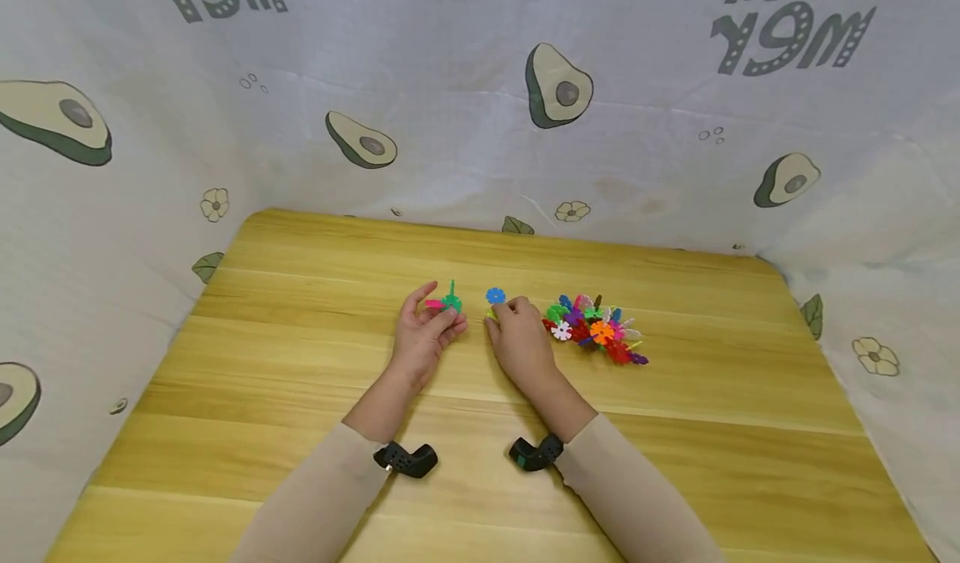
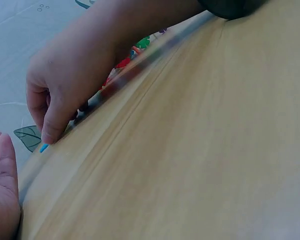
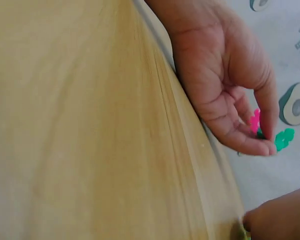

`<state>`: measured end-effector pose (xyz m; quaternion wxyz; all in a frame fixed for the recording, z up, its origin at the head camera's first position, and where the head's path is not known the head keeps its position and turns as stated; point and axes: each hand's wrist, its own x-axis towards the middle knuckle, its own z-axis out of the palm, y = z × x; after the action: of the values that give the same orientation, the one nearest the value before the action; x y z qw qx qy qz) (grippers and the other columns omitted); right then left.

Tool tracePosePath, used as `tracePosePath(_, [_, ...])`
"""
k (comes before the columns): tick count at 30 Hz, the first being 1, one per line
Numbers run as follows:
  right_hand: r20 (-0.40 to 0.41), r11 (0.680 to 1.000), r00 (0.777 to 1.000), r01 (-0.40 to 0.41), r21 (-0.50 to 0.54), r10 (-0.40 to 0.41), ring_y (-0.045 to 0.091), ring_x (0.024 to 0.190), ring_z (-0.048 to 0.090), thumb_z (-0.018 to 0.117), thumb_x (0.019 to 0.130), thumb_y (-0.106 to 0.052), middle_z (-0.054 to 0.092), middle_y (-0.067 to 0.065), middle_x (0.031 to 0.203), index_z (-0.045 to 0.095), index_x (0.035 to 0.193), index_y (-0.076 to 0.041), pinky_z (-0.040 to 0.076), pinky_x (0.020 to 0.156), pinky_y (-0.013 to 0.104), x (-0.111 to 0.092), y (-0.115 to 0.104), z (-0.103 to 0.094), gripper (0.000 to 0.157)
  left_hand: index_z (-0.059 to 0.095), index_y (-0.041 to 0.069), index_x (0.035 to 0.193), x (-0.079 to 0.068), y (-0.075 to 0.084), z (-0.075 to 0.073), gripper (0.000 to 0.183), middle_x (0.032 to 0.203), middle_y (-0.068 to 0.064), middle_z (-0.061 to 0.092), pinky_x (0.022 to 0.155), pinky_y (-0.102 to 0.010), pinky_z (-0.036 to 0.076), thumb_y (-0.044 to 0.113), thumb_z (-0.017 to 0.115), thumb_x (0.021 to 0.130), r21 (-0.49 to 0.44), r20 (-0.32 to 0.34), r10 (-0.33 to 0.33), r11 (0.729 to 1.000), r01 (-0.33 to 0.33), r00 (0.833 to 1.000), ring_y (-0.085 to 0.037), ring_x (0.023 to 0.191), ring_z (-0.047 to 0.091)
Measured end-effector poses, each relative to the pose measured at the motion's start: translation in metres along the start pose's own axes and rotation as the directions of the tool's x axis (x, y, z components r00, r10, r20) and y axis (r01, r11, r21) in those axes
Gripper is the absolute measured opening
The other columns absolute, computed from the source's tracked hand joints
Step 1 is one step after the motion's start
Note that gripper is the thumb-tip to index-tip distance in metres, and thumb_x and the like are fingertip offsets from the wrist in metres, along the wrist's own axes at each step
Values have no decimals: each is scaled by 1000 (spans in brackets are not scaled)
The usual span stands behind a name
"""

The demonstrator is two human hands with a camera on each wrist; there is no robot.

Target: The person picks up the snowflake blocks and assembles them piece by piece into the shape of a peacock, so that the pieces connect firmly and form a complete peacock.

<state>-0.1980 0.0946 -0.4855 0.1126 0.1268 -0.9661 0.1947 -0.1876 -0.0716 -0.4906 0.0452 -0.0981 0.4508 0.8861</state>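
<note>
My left hand (image 1: 422, 338) pinches a small joined cluster of plastic snowflake discs between thumb and fingers. A green disc (image 1: 452, 302) faces up, another green one stands on edge, and a pink disc (image 1: 433, 304) sticks out to the left. To the right, my right hand (image 1: 522, 342) bends low over the table, its thumb and fingertips pinching a yellow snowflake disc (image 1: 491, 314), mostly hidden by the fingers. Just beyond those fingertips is a blue snowflake disc (image 1: 495, 296). In the right wrist view, the green disc (image 3: 285, 139) projects past the left fingertips.
A heap of mixed-colour snowflake discs (image 1: 602, 332) lies to the right of my right hand on the wooden table (image 1: 300, 380). Behind the table's far edge hangs a white cloth (image 1: 450, 88) with avocado prints. Dark wrist cameras sit at both cuffs.
</note>
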Motion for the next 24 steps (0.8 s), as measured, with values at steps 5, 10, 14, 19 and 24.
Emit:
tracePosePath(5, [-162,980,982,126,153,-101,26,84,74,68,98,-10,75,15,96,74,107,1,64,74,37,-3,-1,2,16,57,0,121,1,-1,0,26,96,-2,63,79,-23,63,-11,56,98,27,-9,15,1000,-14,1000,-11,83,72])
tracePosePath(10, [-207,864,975,169,475,-77,23,82,76,75,90,-4,77,13,95,73,102,0,65,72,33,-4,0,5,13,61,4,108,0,-2,4,18,91,0,66,74,-21,62,-9,60,97,37,-40,16,999,-15,999,-10,78,69])
tracePosePath(14, [-233,836,963,235,496,-132,23,83,76,77,88,-3,77,13,93,73,98,-2,65,73,35,-6,0,6,10,62,4,107,-1,-2,6,15,87,2,67,70,-20,60,-6,63,96,79,-49,12,997,-8,999,-9,74,68])
tracePosePath(19, [-272,835,944,300,461,-189,22,82,75,77,89,-3,77,12,93,75,97,-3,65,71,34,-7,2,6,9,62,3,105,-2,-1,6,14,84,2,69,66,-19,59,-6,66,94,135,-26,14,991,-11,1000,-9,69,67])
tracePosePath(24, [-194,855,963,259,449,-189,27,103,71,76,89,-5,74,13,111,73,110,-4,62,89,42,-3,6,7,21,59,3,108,-2,-2,4,15,91,0,68,71,-20,60,-4,65,96,147,-20,23,989,-20,1000,-9,76,69])
